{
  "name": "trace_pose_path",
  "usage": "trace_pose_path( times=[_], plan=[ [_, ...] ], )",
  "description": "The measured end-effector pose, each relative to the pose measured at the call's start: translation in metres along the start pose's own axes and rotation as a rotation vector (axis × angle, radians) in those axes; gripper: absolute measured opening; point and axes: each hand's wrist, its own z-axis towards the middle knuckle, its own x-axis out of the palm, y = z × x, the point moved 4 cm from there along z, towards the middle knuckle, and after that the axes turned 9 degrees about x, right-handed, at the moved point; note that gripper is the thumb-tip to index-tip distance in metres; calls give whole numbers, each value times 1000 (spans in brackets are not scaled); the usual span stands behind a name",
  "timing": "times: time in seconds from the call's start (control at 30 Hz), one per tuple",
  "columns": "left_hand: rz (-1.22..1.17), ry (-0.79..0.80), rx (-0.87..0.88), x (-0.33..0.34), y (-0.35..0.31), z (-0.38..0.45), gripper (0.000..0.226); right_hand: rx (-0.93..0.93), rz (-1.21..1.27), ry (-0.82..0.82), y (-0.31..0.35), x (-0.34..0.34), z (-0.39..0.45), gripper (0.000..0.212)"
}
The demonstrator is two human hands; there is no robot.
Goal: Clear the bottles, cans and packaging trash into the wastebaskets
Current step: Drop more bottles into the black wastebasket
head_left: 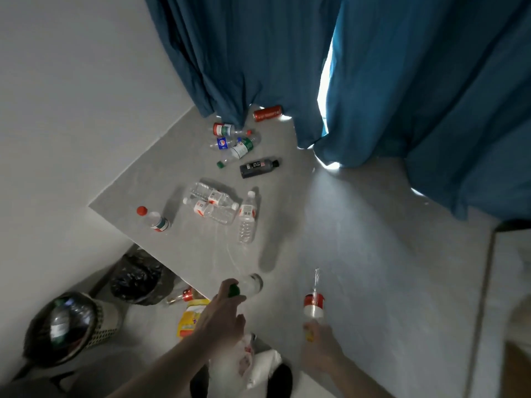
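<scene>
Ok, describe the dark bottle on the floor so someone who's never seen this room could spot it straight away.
Start at the blue curtain and look down to the grey floor in front of it, where bottles lie scattered. Just below the red can lies the dark bottle, on its side. It is the only black, opaque bottle; those beside it are clear plastic.

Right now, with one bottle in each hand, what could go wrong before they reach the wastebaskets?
1. The left hand holds the clear plastic bottle with a green cap only near its cap end, so it may slip.
2. The mesh wastebasket with a black liner already looks nearly full; a bottle dropped there could bounce out.
3. The yellow packaging and white plastic bag lie close to the feet and could cause a stumble.
</scene>
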Motion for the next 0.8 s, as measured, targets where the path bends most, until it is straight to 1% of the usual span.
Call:
trace_pose_path(
  times=[0.07,0.13,0.23,0.27,0.33,0.4,0.53,0.63,0.7,0.8],
  plan=[
    [-32,-37,-11,-17,-12,-26,46,-6,-12,1,-2,-17,-55,50],
    [-73,-42,-47,-27,-22,-57,45,8,20,-63,-12,-28,-89,44],
    [-157,-89,-40,-38,-34,-95,40,-57,44,-171,-29,-38,-120,29],
    [-180,-105,-42,-41,-36,-105,39,-73,79,-179,-32,-40,-124,28],
    [-196,-123,-46,-46,-35,-126,39,-122,75,-188,-28,-42,-134,31],
    [-217,-162,-56,-51,-28,-143,38,-159,59,-181,-8,-45,-153,26],
    [-241,-231,-70,-60,-2,-167,37,-300,-5,-192,38,-54,-176,20],
    [-252,-285,-85,-71,19,-177,38,-425,-27,-229,73,-62,-194,24],
    [-264,-325,-92,-81,28,-183,36,-496,-39,-245,96,-61,-203,23],
    [-266,-369,-103,-96,42,-196,28,-563,-60,-237,120,-46,-211,8]
  ],
)
